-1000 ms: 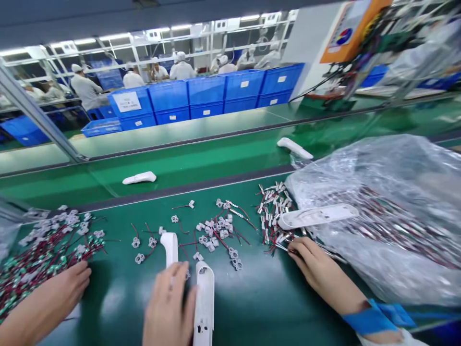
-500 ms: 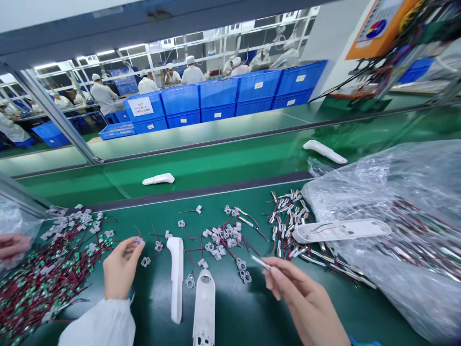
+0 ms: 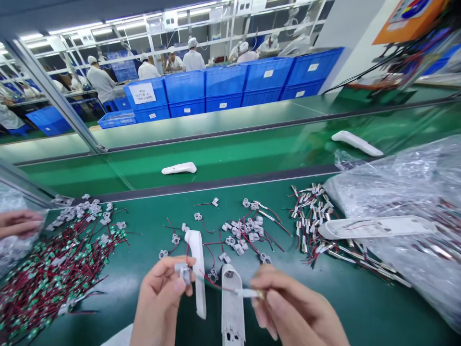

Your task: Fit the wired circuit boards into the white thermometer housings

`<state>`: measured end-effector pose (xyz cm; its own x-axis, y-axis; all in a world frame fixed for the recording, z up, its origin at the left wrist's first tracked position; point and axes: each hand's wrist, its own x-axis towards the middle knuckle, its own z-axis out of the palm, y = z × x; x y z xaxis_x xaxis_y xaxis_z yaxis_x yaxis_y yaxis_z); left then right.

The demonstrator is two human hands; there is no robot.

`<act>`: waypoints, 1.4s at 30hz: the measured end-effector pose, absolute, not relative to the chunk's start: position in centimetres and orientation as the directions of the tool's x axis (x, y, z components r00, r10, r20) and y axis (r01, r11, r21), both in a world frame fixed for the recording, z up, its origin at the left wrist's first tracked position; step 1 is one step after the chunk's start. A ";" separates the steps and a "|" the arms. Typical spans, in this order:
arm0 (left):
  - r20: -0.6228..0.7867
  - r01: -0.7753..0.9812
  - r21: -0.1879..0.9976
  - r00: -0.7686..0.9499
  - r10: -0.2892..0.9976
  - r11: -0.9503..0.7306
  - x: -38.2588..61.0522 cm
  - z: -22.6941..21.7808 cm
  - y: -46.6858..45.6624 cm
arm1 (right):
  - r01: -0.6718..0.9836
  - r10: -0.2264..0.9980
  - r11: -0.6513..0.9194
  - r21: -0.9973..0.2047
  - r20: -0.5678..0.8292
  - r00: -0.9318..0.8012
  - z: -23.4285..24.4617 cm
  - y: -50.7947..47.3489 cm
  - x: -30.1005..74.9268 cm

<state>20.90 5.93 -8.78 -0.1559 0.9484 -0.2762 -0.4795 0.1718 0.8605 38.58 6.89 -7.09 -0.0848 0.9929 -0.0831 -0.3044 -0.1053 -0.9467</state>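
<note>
My left hand (image 3: 160, 300) pinches a small white plastic clip (image 3: 183, 272) just above the bench. My right hand (image 3: 291, 307) holds a metal-tipped component (image 3: 250, 293), and its red wire (image 3: 216, 284) runs across towards the clip. Between and behind my hands lie two white plastic housing halves (image 3: 197, 269) (image 3: 231, 300), one partly behind my left fingers. A third housing (image 3: 374, 227) rests on a plastic bag (image 3: 403, 187). Loose white clips (image 3: 239, 235) lie on the green bench, with metal-tipped wires (image 3: 311, 216) to the right and green boards with red wires (image 3: 54, 259) to the left.
A co-worker's hand (image 3: 18, 223) reaches in at the left edge over clear plastic. Two white handles (image 3: 179, 168) (image 3: 356, 143) lie on a green conveyor beyond the bench. Stacked blue crates (image 3: 230, 81) and white-clad workers stand further back.
My hands have come together at the middle, each now holding its piece close to the other. My view has shifted, so the bench contents sit further right.
</note>
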 end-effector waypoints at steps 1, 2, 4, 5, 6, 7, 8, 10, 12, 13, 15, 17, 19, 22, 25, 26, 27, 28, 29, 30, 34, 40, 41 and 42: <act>-0.211 -0.380 0.918 -0.237 0.948 0.109 21.0 -8.9 5.9 | -0.405 0.987 -0.161 -0.900 -0.142 -0.077 -7.3 7.1 37.9; -0.135 -0.268 0.962 -0.307 0.942 0.050 21.3 -9.0 5.8 | -0.506 0.980 -0.196 -0.840 -0.189 -0.066 -7.4 7.3 37.0; 0.048 -0.041 0.997 -0.383 0.922 -0.069 22.2 -9.3 5.7 | -0.665 0.974 -0.193 -0.722 -0.223 -0.040 -7.5 7.6 35.0; 0.148 0.063 0.989 -0.390 0.909 -0.133 22.8 -9.4 5.6 | -0.715 0.976 -0.172 -0.677 -0.215 -0.032 -7.4 7.7 34.0; 0.240 0.154 0.969 -0.387 0.890 -0.194 23.4 -9.5 5.6 | -0.747 0.978 -0.157 -0.645 -0.204 -0.030 -7.2 7.8 33.0; 0.320 0.223 0.942 -0.381 0.867 -0.249 24.0 -9.6 5.5 | -0.764 0.978 -0.159 -0.626 -0.206 -0.035 -7.1 8.0 32.2; 0.382 0.272 0.917 -0.380 0.843 -0.293 24.6 -9.7 5.5 | -0.772 0.975 -0.166 -0.614 -0.218 -0.037 -6.9 8.1 31.6; 0.448 0.330 0.883 -0.376 0.811 -0.334 25.3 -10.0 5.4 | -0.772 0.962 -0.178 -0.610 -0.273 -0.006 -6.6 8.5 31.0; 0.447 0.345 0.878 -0.347 0.824 -0.331 25.3 -10.2 5.3 | -0.753 0.944 -0.172 -0.636 -0.326 0.059 -6.4 8.9 31.0; 0.430 0.335 0.883 -0.300 0.852 -0.328 25.1 -10.4 5.2 | -0.737 0.937 -0.160 -0.657 -0.336 0.096 -6.4 9.1 31.2; 0.352 0.276 0.914 -0.175 0.920 -0.297 24.4 -10.6 5.2 | -0.681 0.939 -0.125 -0.721 -0.308 0.153 -6.6 9.2 31.6; 0.254 0.202 0.951 -0.079 0.964 -0.234 23.7 -10.7 5.2 | -0.571 0.966 -0.071 -0.818 -0.198 0.164 -7.0 9.1 31.9; 0.175 0.136 0.977 -0.060 0.983 -0.165 23.5 -10.7 5.3 | -0.438 0.988 0.006 -0.899 -0.061 0.139 -7.3 8.7 32.1; 0.044 -0.044 0.998 -0.084 0.996 -0.048 23.8 -10.4 5.5 | -0.382 0.995 0.060 -0.922 0.027 0.091 -7.5 8.3 32.2; -0.188 -0.364 0.923 -0.138 0.972 0.127 24.0 -9.6 5.8 | -0.480 0.999 0.023 -0.877 -0.001 0.049 -7.2 8.1 33.0; -0.260 -0.469 0.869 -0.157 0.953 0.160 23.9 -9.3 6.0 | -0.482 0.998 0.040 -0.875 0.009 0.065 -7.1 8.1 33.5; -0.314 -0.557 0.813 -0.176 0.933 0.169 23.7 -9.0 6.1 | -0.456 0.995 0.078 -0.887 0.038 0.096 -7.0 8.0 34.1; -0.346 -0.624 0.765 -0.192 0.918 0.158 23.4 -8.7 6.3 | -0.403 0.989 0.123 -0.907 0.078 0.126 -6.8 7.9 34.8; -0.363 -0.674 0.726 -0.205 0.909 0.138 23.1 -8.4 6.4 | -0.331 0.984 0.160 -0.930 0.122 0.133 -6.7 7.8 35.6; -0.377 -0.706 0.697 -0.213 0.901 0.125 22.8 -8.1 6.4 | -0.258 0.981 0.181 -0.949 0.156 0.116 -6.6 7.6 36.2; -0.406 -0.783 0.608 -0.164 0.899 0.132 22.1 -7.3 6.2 | -0.068 0.972 0.232 -0.970 0.230 0.039 -6.3 6.8 37.7; -0.361 -0.808 0.570 -0.085 0.929 0.147 22.3 -6.8 5.6 | 0.000 0.957 0.285 -0.958 0.285 0.047 -6.0 6.5 37.3; -0.350 -0.807 0.573 -0.082 0.933 0.144 22.4 -6.8 5.6 | 0.002 0.955 0.294 -0.956 0.294 0.043 -6.0 6.4 37.3; -0.342 -0.806 0.575 -0.079 0.936 0.142 22.4 -6.9 5.6 | 0.000 0.952 0.303 -0.953 0.302 0.045 -5.9 6.4 37.2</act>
<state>22.42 5.58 -6.87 -0.0792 0.9362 -0.3424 -0.8056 0.1421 0.5751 37.25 6.40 -5.90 0.0448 0.9521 0.3024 0.0004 0.3027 -0.9531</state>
